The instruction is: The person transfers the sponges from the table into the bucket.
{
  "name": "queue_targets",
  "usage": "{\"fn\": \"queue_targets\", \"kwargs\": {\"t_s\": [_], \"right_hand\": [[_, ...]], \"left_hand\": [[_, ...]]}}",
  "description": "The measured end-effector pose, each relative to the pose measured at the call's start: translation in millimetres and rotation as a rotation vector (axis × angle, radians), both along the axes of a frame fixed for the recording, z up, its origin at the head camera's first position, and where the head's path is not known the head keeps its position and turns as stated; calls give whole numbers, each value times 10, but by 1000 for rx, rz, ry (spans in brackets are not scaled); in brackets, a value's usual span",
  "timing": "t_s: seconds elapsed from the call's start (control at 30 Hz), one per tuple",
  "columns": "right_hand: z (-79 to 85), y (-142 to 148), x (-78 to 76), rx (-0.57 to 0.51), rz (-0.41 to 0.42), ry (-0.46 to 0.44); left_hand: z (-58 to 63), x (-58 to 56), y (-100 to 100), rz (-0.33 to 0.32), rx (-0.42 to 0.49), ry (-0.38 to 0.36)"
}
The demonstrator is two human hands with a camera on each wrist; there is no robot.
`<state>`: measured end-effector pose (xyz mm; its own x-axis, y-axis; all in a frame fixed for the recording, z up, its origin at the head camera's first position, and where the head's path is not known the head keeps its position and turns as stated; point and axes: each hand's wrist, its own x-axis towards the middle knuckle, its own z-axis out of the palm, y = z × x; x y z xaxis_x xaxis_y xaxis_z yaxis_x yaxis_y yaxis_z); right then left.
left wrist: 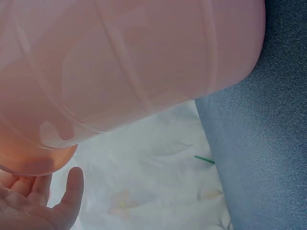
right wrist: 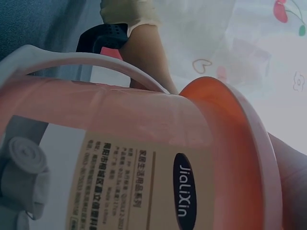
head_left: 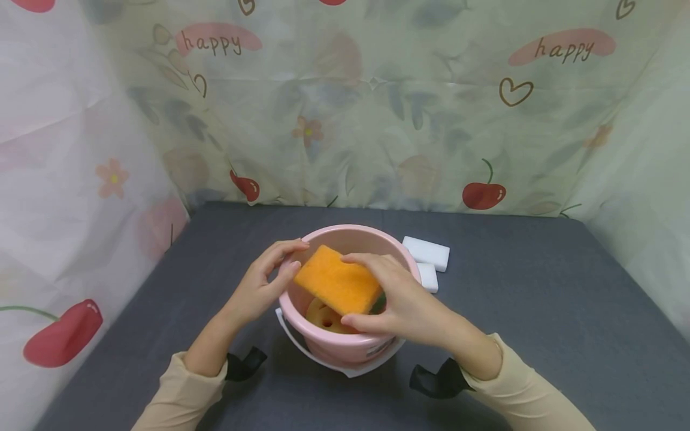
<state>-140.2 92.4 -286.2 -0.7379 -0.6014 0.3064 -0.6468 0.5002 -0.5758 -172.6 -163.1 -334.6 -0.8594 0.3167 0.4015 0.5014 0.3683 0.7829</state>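
Observation:
Over the mouth of a pink bucket point(head_left: 318, 331), an orange sponge point(head_left: 338, 276) is held tilted by my right hand point(head_left: 404, 299), thumb at its near edge and fingers at its far edge. My left hand point(head_left: 264, 284) is at the bucket's left rim, fingers loosely bent and thumb apart, close to the sponge's left corner. In the left wrist view, that hand point(left wrist: 41, 203) shows beside the rim with its thumb raised. Inside the bucket lie a yellow round piece with a dark hole point(head_left: 323, 314) and something green point(head_left: 380, 304), both partly hidden by the sponge.
Two white blocks point(head_left: 426, 254) lie on the dark tabletop point(head_left: 517, 311) right of the bucket, the nearer one partly behind its rim. The bucket's white handle point(head_left: 350, 374) hangs down at the front. Printed curtains point(head_left: 372, 137) enclose the table's back and sides.

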Motion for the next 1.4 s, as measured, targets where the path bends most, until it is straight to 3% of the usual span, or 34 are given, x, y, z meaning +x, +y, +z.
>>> {"fn": "queue_targets", "kwargs": {"t_s": [0.4, 0.67, 0.87, 1.17, 1.4], "right_hand": [[2, -63, -36, 24, 25, 23], [-9, -59, -72, 43, 171, 37], [-16, -44, -73, 18, 200, 46], [30, 101, -127, -82, 138, 103], [15, 344, -270, -150, -9, 120]], "left_hand": [[10, 6, 7, -7, 7, 4], [2, 10, 6, -11, 4, 50], [5, 14, 7, -2, -12, 48], [0, 10, 7, -8, -1, 53], [-2, 6, 2, -14, 2, 48]]}}
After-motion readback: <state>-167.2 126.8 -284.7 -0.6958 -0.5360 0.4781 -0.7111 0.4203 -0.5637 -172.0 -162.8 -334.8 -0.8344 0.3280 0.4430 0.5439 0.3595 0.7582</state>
